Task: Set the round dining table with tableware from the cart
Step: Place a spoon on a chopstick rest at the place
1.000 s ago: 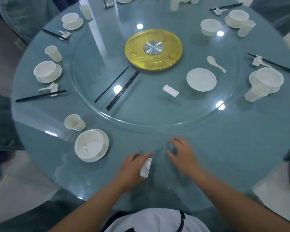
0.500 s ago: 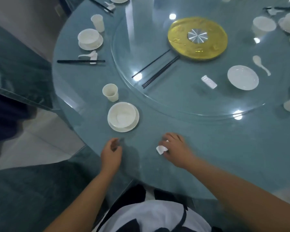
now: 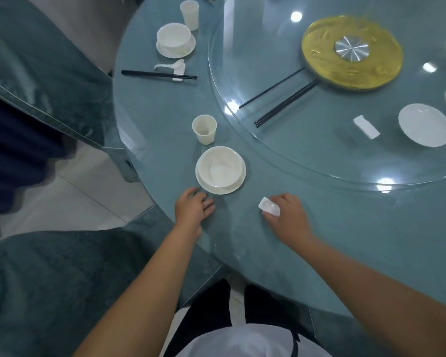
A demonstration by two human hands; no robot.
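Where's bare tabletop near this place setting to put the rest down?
Bare table lies between the bowl on its plate and the right hand gripping the chopstick rest. More lies between the cup and the far chopsticks. The left hand crowds the plate's near edge.

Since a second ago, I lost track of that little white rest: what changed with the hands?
The chopstick rest passed from the left hand to the right hand, which now holds it on the table. The left hand moved toward the bowl, holding nothing. The settings stayed put.
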